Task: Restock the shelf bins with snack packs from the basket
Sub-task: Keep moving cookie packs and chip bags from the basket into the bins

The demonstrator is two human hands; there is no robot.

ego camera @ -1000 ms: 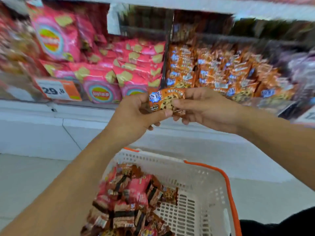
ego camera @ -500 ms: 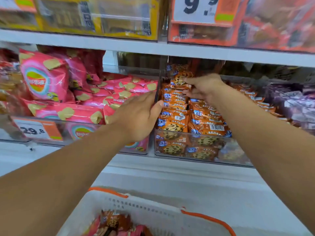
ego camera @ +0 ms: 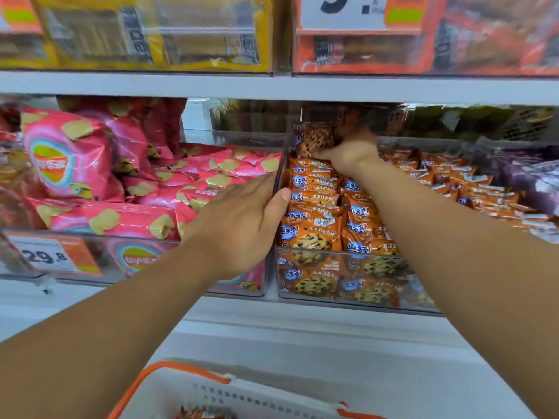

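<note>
The right hand (ego camera: 348,154) is reached deep into the clear bin (ego camera: 348,300) of orange cookie packs (ego camera: 314,234), near its back left corner. Its fingers are curled round one cookie pack (ego camera: 314,140), which stands upright above the stacked row, against the divider side of the bin. The fingertips are hidden behind the pack and the hand, so the exact grip cannot be made out.

The left hand (ego camera: 242,222) rests on the clear divider (ego camera: 279,173) between the two bins: thumb (ego camera: 279,204) on the cookie side, fingers over the pink side, gripping the divider's top edge.

The neighbouring bin (ego camera: 127,267) to the left holds pink crisp bags (ego camera: 99,219), with a larger pink bag (ego camera: 66,155) standing at the rear left. A price tag (ego camera: 48,255) reading 29.8 is fixed to that bin's front.

On the shelf above (ego camera: 272,86), yellow boxes (ego camera: 151,31) sit left and orange boxes (ego camera: 423,40) right.

The white basket (ego camera: 242,397) with orange rim sits at the bottom edge of view, below the shelf, with a few snack packs (ego camera: 202,414) just visible inside.
</note>
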